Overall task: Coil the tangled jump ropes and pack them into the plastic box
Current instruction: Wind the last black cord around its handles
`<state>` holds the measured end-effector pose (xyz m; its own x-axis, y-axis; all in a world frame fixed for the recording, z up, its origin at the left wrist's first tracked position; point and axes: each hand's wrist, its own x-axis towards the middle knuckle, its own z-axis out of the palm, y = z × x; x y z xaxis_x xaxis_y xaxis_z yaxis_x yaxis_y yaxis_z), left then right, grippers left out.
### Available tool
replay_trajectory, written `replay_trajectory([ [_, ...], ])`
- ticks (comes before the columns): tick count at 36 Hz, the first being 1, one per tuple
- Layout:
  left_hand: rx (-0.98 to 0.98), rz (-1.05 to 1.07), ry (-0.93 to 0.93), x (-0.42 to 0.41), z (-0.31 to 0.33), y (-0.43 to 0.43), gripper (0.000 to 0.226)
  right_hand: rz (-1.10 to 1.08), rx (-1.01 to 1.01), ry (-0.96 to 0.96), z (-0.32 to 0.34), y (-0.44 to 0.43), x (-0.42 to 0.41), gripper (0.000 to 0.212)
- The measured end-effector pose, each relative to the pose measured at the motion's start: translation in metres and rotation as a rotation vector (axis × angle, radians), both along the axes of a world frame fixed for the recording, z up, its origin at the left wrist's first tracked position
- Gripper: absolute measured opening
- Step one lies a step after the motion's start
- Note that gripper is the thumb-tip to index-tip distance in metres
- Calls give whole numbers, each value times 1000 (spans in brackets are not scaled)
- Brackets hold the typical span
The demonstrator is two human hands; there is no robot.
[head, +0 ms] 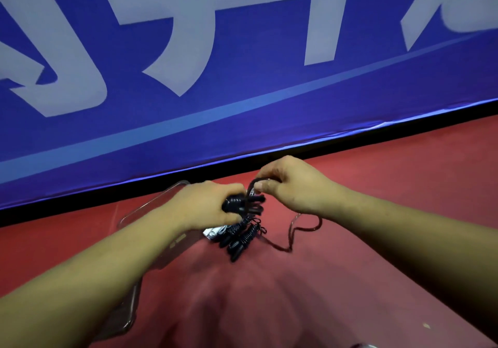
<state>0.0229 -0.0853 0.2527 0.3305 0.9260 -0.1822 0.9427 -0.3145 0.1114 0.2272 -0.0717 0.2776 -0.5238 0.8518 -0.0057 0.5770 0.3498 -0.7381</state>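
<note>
My left hand grips a bundle of black jump-rope handles above the red floor. My right hand pinches a loop of dark rope just right of the bundle. More black handles with spring ends hang below the hands. A loose length of thin rope trails on the floor under my right wrist. The clear plastic box lies under my left forearm, mostly hidden by it.
A blue banner with large white characters stands as a barrier right behind the hands, with a black strip at its base. Red floor stretches to the right and towards me.
</note>
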Motion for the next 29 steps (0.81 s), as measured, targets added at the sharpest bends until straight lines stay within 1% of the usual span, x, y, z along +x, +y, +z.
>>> replay_trajectory([
  [2,16,-46,4,14,1,-8,53,-22,30,-13,-2,4,3,15],
  [4,23,-43,-18,26,0,-12,62,-31,48,-36,-6,8,8,14],
  [5,28,-34,-41,30,0,-13,62,-40,49,-37,-7,10,10,14],
  [7,15,-16,-128,35,1,-14,55,-62,33,-16,-9,14,16,15],
  [10,-69,-25,-395,34,6,-16,38,-97,-43,10,-13,19,27,18],
  [13,-97,-3,-675,34,14,-16,25,-98,-247,127,-18,18,36,19],
  [14,-106,23,-763,35,18,-17,25,-97,-297,165,-20,17,36,18],
  [15,-120,53,-848,35,20,-16,33,-96,-332,183,-22,16,36,20],
  [17,-145,105,-970,35,25,-15,60,-74,-420,198,-24,12,31,30],
  [18,-135,124,-989,35,28,-15,63,-50,-472,205,-24,10,28,33],
  [19,-103,142,-988,34,29,-13,59,-30,-512,211,-24,8,25,36],
  [22,30,274,-1011,28,30,-4,28,-16,-557,225,-20,6,17,34],
  [23,55,358,-1053,24,29,2,24,-16,-565,214,-20,6,16,34],
  [25,69,522,-1162,11,31,12,26,-8,-610,184,-21,3,15,35],
  [26,79,571,-1179,3,33,16,27,-3,-651,193,-21,2,15,34],
  [29,123,608,-1069,-14,29,21,25,3,-752,283,-19,1,11,28],
])
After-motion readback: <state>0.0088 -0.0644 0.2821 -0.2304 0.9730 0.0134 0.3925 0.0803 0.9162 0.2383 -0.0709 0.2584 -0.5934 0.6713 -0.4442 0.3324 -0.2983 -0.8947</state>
